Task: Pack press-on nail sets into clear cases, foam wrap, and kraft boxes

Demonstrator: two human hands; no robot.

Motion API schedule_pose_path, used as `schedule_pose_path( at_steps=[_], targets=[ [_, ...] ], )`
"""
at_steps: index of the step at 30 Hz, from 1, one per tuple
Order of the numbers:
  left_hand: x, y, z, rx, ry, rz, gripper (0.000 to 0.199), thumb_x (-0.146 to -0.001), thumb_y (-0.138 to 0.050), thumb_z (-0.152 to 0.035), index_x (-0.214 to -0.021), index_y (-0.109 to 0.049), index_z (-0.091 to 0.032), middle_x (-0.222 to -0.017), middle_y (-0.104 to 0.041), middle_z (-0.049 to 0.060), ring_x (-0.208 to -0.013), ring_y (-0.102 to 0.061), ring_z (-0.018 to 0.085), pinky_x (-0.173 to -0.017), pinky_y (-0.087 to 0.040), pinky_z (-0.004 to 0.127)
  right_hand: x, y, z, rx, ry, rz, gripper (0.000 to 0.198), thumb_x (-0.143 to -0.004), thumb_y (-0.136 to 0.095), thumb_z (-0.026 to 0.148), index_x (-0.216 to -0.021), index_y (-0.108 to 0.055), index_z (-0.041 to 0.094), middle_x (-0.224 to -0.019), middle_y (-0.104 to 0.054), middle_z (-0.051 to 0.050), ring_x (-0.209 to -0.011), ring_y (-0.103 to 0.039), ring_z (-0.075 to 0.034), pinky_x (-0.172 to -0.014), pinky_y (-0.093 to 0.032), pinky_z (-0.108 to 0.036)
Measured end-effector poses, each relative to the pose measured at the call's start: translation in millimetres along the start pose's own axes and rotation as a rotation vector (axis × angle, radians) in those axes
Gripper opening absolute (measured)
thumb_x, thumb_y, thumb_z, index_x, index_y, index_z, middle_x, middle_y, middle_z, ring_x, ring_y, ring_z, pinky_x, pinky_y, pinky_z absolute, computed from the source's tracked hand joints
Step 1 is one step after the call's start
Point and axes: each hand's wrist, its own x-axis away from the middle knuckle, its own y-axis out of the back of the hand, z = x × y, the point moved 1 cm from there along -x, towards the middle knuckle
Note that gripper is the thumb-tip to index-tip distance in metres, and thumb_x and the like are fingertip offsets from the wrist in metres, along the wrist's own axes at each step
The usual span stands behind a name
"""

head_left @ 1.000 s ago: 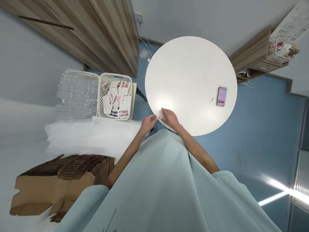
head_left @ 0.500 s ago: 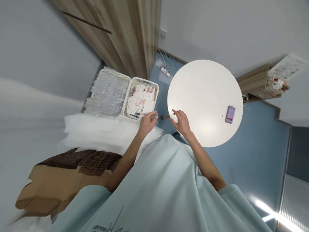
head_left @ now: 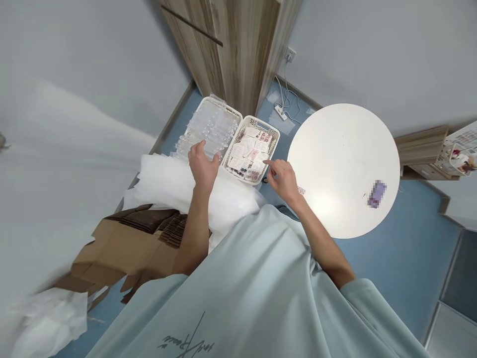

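My left hand (head_left: 203, 166) hangs open, thumb and fingers apart, at the near edge of a white basket (head_left: 235, 112) stacked with clear plastic packages (head_left: 213, 124). Nothing shows in its grasp. To its right stands a second white basket (head_left: 276, 134), filled with small printed cards (head_left: 248, 149) and little packs. My right hand (head_left: 283, 179) is by that basket's right side, index finger stretched toward the cards and the other fingers bent. It appears to hold nothing; whether the fingertip touches the basket I cannot tell.
A round white table (head_left: 343, 159) stands at the right, bearing a blurred purple object (head_left: 377, 194). White foam sheets (head_left: 167, 179) and flattened brown cardboard (head_left: 122, 243) lie at the left. A power strip (head_left: 280, 113) with cables lies on the floor near the wooden cabinet (head_left: 231, 54).
The view has turned left, so the baskets and table appear farther right. My left hand has moved to the clear packages, and my right hand from the table's edge toward the card basket.
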Motion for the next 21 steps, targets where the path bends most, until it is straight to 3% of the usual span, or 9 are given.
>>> schedule_pose_path(
  at_steps=[6,13,21],
  targets=[
    [-28,-18,14,-0.029,-0.008,0.034,0.081,-0.083,-0.084,-0.037,-0.153,-0.055,-0.009,-0.147,-0.062,0.026,-0.145,-0.046,0.046,-0.126,-0.034,0.063,0,-3,8,-0.013,-0.005,0.033,0.037,-0.103,-0.046,0.011,-0.130,-0.070,0.019,-0.085,-0.068,-0.005,-0.085,-0.063,-0.026,-0.079,-0.041,-0.039],
    [-35,-32,19,-0.048,-0.007,-0.002,0.082,-0.082,-0.084,-0.041,-0.152,-0.056,-0.010,-0.146,-0.064,0.026,-0.144,-0.048,0.047,-0.124,-0.036,0.065,8,0,3,-0.014,-0.045,0.027,0.035,-0.104,-0.047,0.015,-0.130,-0.070,0.020,-0.084,-0.068,-0.005,-0.083,-0.063,-0.026,-0.079,-0.043,-0.038],
    [-37,-29,13,-0.057,-0.012,-0.032,0.089,-0.079,-0.087,-0.043,-0.154,-0.053,-0.010,-0.141,-0.066,0.026,-0.143,-0.049,0.047,-0.124,-0.035,0.068,23,4,-4,-0.044,-0.050,-0.005,0.034,-0.105,-0.047,0.017,-0.129,-0.071,0.021,-0.083,-0.069,-0.005,-0.080,-0.063,-0.025,-0.079,-0.044,-0.039]
  ],
)
